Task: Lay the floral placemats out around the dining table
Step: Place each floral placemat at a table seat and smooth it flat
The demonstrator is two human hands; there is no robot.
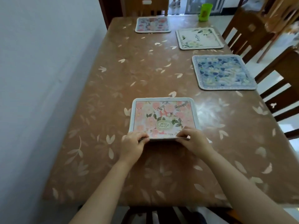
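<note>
L hand (pixel 135 141) & R hand (pixel 192 139) pinch pink placemat (pixel 163 117) near edge; green cup (pixel 205 12) far

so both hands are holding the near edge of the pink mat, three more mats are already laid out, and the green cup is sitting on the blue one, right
Not quite. The head view shows the green cup standing on the bare table at the far end, well away from the blue mat. The rest holds: the left hand and right hand grip the near edge of the pink mat, and three more mats are already laid out.
</note>
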